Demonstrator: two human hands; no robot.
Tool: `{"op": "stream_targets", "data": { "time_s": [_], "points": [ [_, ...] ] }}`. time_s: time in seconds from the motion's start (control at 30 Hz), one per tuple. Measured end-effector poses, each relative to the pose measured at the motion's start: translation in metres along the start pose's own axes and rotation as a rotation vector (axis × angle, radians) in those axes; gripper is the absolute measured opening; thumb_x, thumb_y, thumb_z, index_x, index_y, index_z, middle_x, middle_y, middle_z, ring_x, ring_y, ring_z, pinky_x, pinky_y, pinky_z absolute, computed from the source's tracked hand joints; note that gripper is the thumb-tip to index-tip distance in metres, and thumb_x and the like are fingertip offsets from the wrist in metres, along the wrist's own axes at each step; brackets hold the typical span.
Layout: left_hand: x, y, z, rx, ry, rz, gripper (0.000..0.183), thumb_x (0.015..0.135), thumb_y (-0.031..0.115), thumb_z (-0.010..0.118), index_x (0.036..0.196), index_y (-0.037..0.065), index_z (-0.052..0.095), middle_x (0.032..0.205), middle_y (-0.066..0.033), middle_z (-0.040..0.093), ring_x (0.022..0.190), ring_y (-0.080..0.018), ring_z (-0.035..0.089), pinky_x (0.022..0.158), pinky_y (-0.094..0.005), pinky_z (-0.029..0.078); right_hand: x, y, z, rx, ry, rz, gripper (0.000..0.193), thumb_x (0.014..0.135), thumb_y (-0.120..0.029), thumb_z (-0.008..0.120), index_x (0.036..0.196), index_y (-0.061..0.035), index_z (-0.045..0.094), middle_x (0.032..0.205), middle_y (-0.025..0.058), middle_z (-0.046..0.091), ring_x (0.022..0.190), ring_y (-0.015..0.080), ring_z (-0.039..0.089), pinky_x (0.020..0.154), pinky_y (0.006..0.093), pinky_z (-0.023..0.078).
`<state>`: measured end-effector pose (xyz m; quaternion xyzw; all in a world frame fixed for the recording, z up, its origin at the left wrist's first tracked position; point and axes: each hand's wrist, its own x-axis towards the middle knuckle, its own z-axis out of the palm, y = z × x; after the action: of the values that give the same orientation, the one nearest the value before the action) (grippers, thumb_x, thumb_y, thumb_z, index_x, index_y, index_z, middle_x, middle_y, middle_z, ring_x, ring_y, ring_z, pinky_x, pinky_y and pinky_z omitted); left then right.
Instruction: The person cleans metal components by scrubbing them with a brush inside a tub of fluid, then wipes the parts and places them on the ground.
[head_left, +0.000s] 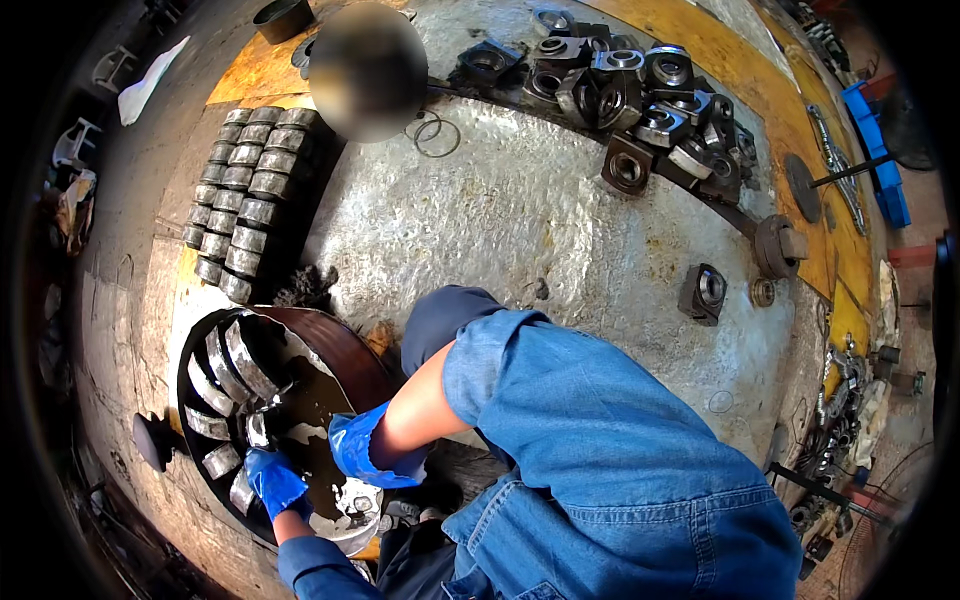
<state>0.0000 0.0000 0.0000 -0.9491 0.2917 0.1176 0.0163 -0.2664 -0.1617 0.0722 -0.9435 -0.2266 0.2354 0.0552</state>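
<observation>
Both my hands, in blue gloves, are inside a round, dark-walled tub (pixel 365 350) at the near left. My left hand (pixel 275 482) is closed at the lower end of a small shiny metal ring (pixel 257 430). To its right, my right hand (pixel 352 447) reaches over the dark liquid (pixel 322 400); its fingers are turned away and mostly hidden. Several thick, curved metal rings (pixel 225 365) lean along the tub's left inner wall. Pale scum or foam floats on parts of the liquid.
Cylindrical metal rings (pixel 255 212) stand in rows beyond the tub. Block-shaped bearing housings (pixel 660 125) are heaped at the far right; one housing (pixel 703 294) lies apart. Thin hoops (pixel 436 137) rest on the metal plate (pixel 470 220). A blurred round patch hides the far middle.
</observation>
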Motion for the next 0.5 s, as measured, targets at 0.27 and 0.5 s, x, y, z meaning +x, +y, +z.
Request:
{"op": "stream_targets", "data": {
  "time_s": [0.27, 0.5],
  "points": [
    [0.009, -0.017, 0.051, 0.134, -0.136, 0.163, 0.029, 0.083, 0.024, 0.067, 0.092, -0.002, 0.078, 0.098, -0.0284, 0.075, 0.098, -0.0434, 0.074, 0.081, -0.0502, 0.057, 0.022, -0.005, 0.037, -0.056, 0.267, 0.055, 0.036, 0.082, -0.040, 0.078, 0.107, -0.0145, 0.084, 0.105, 0.0058, 0.080, 0.099, 0.0294, 0.076, 0.084, 0.0452, 0.060],
    [-0.100, 0.002, 0.022, 0.121, -0.021, 0.271, 0.027, 0.091, 0.034, 0.062, 0.099, 0.015, 0.079, 0.098, -0.0250, 0.073, 0.095, -0.0457, 0.071, 0.081, -0.0519, 0.056, 0.014, -0.003, 0.028, 0.220, 0.501, -0.148, 0.016, 0.066, -0.014, 0.078, 0.079, -0.0045, 0.077, 0.075, 0.0169, 0.072, 0.076, 0.0349, 0.074, 0.067, 0.0455, 0.057]
  ]
}}
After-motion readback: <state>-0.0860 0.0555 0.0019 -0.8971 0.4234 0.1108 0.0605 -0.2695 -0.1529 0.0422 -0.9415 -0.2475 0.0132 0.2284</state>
